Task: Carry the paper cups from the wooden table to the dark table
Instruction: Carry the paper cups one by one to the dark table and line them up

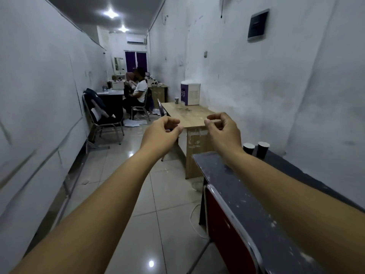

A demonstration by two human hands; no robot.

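Both hands are empty: the left hand [164, 129] and right hand [221, 128] hang in the air with fingers loosely curled, gripping nothing. Far beyond the fingertips, one paper cup [176, 100] stands at the far end of the wooden table [189, 117], just beside a white dispenser [190, 92]. Below and beside the right wrist, two dark cups [255, 149] already sit on the dark table [246, 194]. The remaining cup is likely light and easily crushed (thin paper walls), so a gentle hold around its middle seems wisest. Whether it holds liquid cannot be told from here; it is small and distant. The right forearm hides part of the dark table.
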